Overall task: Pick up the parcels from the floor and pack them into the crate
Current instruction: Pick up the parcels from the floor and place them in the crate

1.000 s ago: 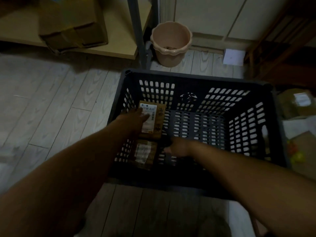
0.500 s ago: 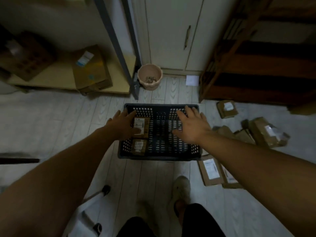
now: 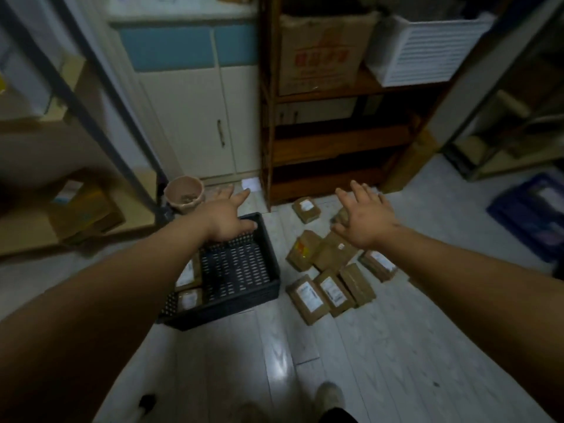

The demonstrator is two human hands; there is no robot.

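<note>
Risk begins at the grip: left hand (image 3: 227,219) and right hand (image 3: 364,219) are spread wide and hold nothing, so a hasty grab at the overlapping parcels (image 3: 308,296) may slip or drag neighbours. Right hand hovers palm-down above them, at 3 o'clock from the crate (image 3: 238,308); left hand is over its far rim. Two packed parcels (image 3: 189,299) lie inside at 9 o'clock.

We take the crate (image 3: 232,308) as our mark. In it, against its left wall, lies a near parcel (image 3: 190,299) with a far parcel (image 3: 186,274) just behind it. On the floor (image 3: 274,361) right of the crate lies a heap of parcels (image 3: 332,270). Behind the crate's left corner stands a pot (image 3: 184,193) — behind its right corner, a shelf unit (image 3: 320,148). Our left hand (image 3: 225,221) hangs over the crate's far rim, our right hand (image 3: 366,221) over the heap.
</note>
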